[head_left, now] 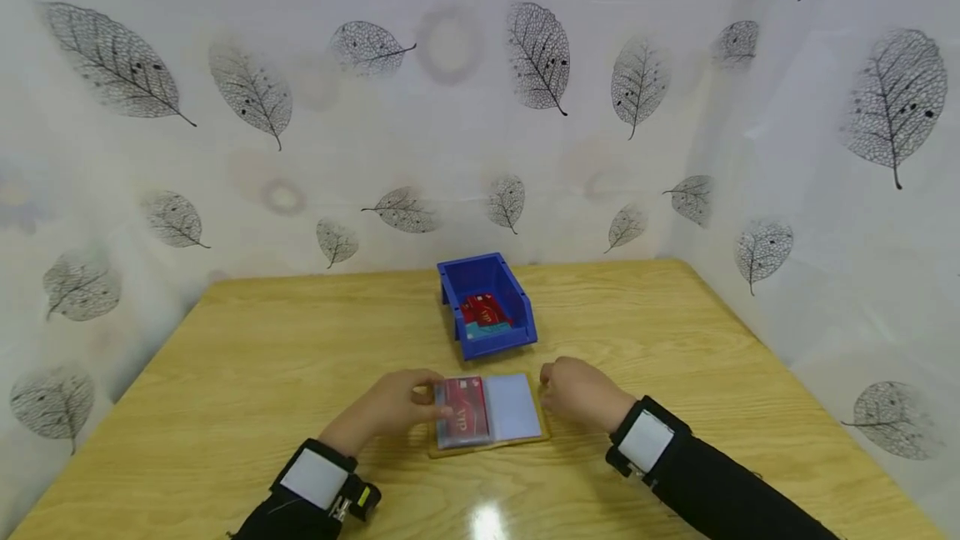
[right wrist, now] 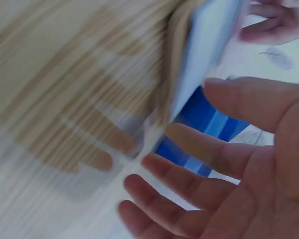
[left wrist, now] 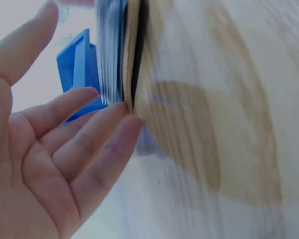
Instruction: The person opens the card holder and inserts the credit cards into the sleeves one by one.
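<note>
An open card holder (head_left: 513, 408) with clear sleeves lies on the table. Its left page carries a red card (head_left: 467, 407) marked VIP; the right page looks pale. At the left edge is my left hand (head_left: 405, 400), thumb over the page's side. The left wrist view shows that hand (left wrist: 55, 144) with spread, relaxed fingers, its fingertips right at the edge of the cover (left wrist: 131, 55). My right hand (head_left: 581, 394) is by the right edge. Its fingers (right wrist: 189, 186) are loosely bent in the right wrist view, the index fingertip close to the cover's corner, nothing between them and the thumb.
Behind the card holder stands a blue open-front bin (head_left: 498, 348) with several red and teal cards (head_left: 486, 312) inside. The wooden table (head_left: 315, 332) meets a leaf-patterned white cloth (head_left: 450, 123) at the back and sides.
</note>
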`<state>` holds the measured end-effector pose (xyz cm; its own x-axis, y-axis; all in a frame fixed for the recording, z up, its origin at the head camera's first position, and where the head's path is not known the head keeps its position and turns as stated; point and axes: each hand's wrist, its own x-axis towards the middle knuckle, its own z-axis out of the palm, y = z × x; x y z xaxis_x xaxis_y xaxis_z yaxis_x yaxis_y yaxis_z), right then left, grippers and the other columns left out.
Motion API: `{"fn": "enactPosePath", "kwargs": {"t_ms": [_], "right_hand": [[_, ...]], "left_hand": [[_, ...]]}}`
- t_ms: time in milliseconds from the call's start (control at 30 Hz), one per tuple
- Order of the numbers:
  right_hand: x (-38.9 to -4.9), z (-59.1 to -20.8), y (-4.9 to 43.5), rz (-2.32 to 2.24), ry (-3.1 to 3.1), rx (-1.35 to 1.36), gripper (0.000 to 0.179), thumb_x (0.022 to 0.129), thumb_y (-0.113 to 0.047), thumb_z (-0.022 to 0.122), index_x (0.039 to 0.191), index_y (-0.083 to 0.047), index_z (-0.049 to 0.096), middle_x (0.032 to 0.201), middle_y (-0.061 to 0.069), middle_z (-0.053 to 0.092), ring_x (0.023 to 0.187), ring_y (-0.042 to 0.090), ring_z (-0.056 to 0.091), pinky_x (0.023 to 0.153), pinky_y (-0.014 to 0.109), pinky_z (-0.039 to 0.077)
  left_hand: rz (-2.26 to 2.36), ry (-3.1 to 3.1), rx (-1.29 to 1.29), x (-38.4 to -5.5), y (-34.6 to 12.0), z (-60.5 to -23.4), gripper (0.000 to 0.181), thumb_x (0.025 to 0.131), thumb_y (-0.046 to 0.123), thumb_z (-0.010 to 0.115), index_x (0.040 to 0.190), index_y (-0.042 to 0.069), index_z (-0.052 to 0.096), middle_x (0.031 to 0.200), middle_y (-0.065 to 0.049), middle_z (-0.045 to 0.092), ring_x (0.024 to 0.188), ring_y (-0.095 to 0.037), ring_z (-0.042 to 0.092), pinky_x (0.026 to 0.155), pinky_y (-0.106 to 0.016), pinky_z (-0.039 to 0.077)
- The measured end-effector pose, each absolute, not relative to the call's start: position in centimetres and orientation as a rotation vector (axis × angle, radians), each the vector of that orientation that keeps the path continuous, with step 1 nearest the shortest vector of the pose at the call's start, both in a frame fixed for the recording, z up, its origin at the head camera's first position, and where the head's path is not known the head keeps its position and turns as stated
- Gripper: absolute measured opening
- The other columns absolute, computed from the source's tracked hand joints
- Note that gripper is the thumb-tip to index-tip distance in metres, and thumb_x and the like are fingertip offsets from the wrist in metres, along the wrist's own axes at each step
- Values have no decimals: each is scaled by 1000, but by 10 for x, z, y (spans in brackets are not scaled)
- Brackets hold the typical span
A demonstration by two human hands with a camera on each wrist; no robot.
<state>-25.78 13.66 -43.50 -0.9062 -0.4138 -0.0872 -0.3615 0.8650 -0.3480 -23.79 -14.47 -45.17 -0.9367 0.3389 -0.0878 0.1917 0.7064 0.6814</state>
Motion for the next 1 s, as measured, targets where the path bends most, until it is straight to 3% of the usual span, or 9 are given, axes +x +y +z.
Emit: {"fn": "enactPosePath", "kwargs": {"t_ms": [167, 333, 567, 733, 867, 1000], "right_hand": [[-257, -442, 147, -620, 2838, -511, 14, 88, -5, 64, 101, -3, 68, 89, 7, 66, 65, 15, 49, 63, 33, 43], [-254, -441, 142, -706, 2811, -518, 12, 89, -1, 61, 98, 0, 69, 96, 10, 68, 69, 15, 51, 62, 32, 44], [-251, -444, 135, -888, 2701, -497, 13, 90, -1, 61, 101, 3, 67, 64, 2, 61, 55, 12, 54, 53, 27, 44], [-251, -447, 138, -998, 2660, -502, 13, 90, 0, 61, 101, 4, 67, 67, 2, 63, 60, 14, 60, 53, 27, 47], [-250, -447, 140, -1066, 2608, -584, 14, 91, 0, 59, 102, 4, 66, 71, 3, 66, 65, 14, 62, 55, 26, 49], [-250, -445, 138, -1053, 2671, -705, 13, 89, -2, 59, 100, 0, 66, 71, 0, 63, 63, 10, 57, 55, 25, 46]], "left_hand": [[1173, 2678, 268, -235, -149, -449, 41, 92, 23, 67, 126, 2, 59, 126, -19, 60, 113, -39, 58, 92, -51, 48], [1310, 2633, 146, -234, -148, -448, 37, 96, 14, 60, 129, -3, 54, 122, -23, 60, 115, -40, 56, 92, -51, 48], [1704, 2343, -79, -231, -145, -441, 40, 98, 10, 53, 135, -5, 46, 128, -27, 52, 104, -34, 59, 79, -43, 54], [1784, 2310, 48, -230, -141, -427, 35, 100, 9, 51, 132, -5, 49, 126, -24, 56, 97, -27, 63, 80, -41, 55], [1778, 2308, 260, -232, -127, -424, 35, 99, 6, 51, 132, -7, 47, 128, -25, 56, 104, -31, 63, 84, -42, 54], [1524, 2461, 500, -235, -103, -434, 37, 94, 4, 60, 129, -5, 53, 128, -21, 58, 111, -34, 60, 88, -44, 52]]}}
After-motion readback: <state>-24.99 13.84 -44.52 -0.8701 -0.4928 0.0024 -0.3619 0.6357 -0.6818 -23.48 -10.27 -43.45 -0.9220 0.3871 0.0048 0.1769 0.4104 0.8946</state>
